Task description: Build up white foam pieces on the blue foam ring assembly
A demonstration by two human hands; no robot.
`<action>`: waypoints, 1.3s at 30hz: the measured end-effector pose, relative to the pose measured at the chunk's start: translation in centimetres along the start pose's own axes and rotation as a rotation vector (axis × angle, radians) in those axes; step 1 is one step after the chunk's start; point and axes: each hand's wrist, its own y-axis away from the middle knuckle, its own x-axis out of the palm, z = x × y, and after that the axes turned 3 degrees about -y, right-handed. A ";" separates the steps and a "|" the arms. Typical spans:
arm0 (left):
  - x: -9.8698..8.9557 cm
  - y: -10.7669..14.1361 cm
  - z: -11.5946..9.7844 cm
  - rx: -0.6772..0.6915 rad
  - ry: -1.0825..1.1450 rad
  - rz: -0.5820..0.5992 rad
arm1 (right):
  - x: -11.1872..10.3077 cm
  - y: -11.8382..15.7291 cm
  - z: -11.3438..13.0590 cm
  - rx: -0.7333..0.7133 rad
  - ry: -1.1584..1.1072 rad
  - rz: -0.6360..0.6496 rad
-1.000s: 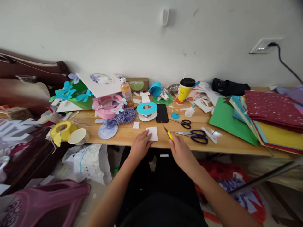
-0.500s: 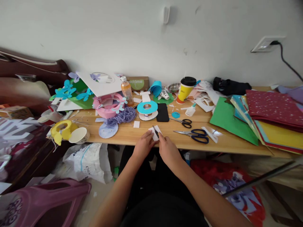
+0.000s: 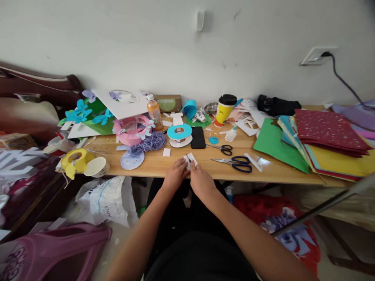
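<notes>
At the table's front edge, my left hand (image 3: 176,171) presses its fingers on a small white piece (image 3: 192,157). My right hand (image 3: 202,181) is closed round a thin dark tool (image 3: 188,158), perhaps a knife or pen, whose tip lies over the white piece; most of the tool is hidden by the fingers. Behind the hands are a black phone (image 3: 198,137) and a blue ring (image 3: 179,132) on a white disc. A small white square (image 3: 166,152) lies to the left. Large scissors (image 3: 234,163) and smaller scissors (image 3: 224,149) lie to the right.
On the wooden table (image 3: 158,166) stand a drink bottle (image 3: 154,113), a yellow cup (image 3: 224,113) and a glue bottle (image 3: 231,134). Purple yarn (image 3: 149,144), a pink ring (image 3: 133,130) and a paper cup (image 3: 96,167) are left; coloured sheets (image 3: 281,144) are right.
The camera view has shifted slightly, so the table items appear further left. My right hand has tilted lower over the white piece, and less of the dark tool shows.
</notes>
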 end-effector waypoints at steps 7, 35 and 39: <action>-0.9 -1.3 -0.4 0.084 -0.107 0.072 | -0.1 1.0 -0.1 -0.021 0.018 -0.010; -1.9 -1.5 -0.2 0.289 -0.281 0.169 | 1.1 11.1 -11.4 -0.010 -0.020 -0.422; -2.3 0.5 0.4 0.337 -0.334 0.184 | 0.2 3.5 -12.2 -0.183 0.047 -0.416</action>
